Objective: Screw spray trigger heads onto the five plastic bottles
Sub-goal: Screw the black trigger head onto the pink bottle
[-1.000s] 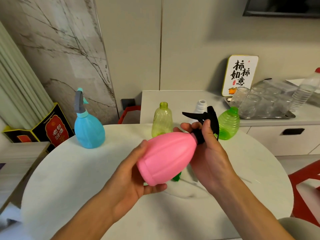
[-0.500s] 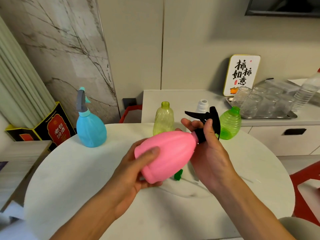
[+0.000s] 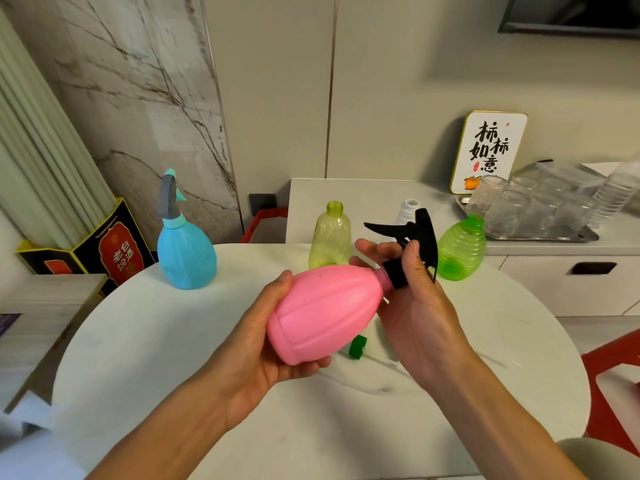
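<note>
I hold a pink bottle tilted above the round white table, its base cupped in my left hand. My right hand grips the black spray trigger head at the bottle's neck, where pink thread shows below the collar. A blue bottle with a grey trigger head fitted stands at the far left. A yellow-green bottle, a white bottle and a green ribbed bottle stand open-necked at the table's far side. A green trigger part lies under the pink bottle.
A counter behind the table holds a metal tray of clear glasses, a framed calligraphy sign and a clear water bottle. A black and red box sits at the left. A red chair stands at the right.
My left hand shifted its grip on the pink bottle, the thumb moving over the top and back. The trigger head has lifted slightly, and pink thread now shows at the neck.
</note>
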Demonstrator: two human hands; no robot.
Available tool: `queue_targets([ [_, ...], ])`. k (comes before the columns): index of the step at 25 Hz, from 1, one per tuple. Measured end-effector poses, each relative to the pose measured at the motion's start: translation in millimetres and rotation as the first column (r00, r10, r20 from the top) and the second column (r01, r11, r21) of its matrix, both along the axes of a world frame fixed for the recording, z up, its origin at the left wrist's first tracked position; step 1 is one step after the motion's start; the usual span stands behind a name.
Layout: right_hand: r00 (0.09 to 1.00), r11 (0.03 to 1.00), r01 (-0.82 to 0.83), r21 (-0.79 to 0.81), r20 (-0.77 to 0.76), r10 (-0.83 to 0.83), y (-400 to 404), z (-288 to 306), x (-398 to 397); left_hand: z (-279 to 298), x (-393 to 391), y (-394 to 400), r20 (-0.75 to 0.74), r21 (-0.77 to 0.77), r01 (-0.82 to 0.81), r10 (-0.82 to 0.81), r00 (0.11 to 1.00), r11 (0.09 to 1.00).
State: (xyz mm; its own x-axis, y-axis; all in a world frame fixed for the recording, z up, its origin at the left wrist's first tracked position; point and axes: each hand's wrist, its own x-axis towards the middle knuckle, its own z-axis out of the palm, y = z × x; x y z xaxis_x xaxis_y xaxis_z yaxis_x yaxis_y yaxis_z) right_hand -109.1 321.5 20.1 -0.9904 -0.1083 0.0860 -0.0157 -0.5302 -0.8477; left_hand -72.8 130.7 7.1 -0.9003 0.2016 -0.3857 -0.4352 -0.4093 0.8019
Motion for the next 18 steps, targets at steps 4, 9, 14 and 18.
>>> queue_targets([
  [4, 0.998, 0.998, -0.029, 0.048, -0.052, 0.032, -0.8, -4.1, -1.6, 4.4, 1.8, -0.9, -0.057, -0.016, -0.029, 0.028, 0.998, 0.999],
  [9, 0.998, 0.985, 0.061, 0.163, -0.034, -0.056, -0.3, -7.7, -1.5, 8.0, 0.7, -4.9, -0.146, -0.081, -0.111, 0.098, 0.984, 0.991],
  [14, 0.992, 0.972, 0.114, 0.206, -0.068, -0.102, 14.2, -4.7, -7.6, 12.5, -0.7, -5.0, -0.204, -0.171, -0.176, 0.140, 0.969, 0.969],
  [18, 0.992, 0.939, -0.001, 0.343, -0.115, 0.043, 26.4, 1.5, -11.1, 12.6, -2.7, -10.1, -0.237, -0.234, -0.206, 0.150, 0.960, 0.950],
])
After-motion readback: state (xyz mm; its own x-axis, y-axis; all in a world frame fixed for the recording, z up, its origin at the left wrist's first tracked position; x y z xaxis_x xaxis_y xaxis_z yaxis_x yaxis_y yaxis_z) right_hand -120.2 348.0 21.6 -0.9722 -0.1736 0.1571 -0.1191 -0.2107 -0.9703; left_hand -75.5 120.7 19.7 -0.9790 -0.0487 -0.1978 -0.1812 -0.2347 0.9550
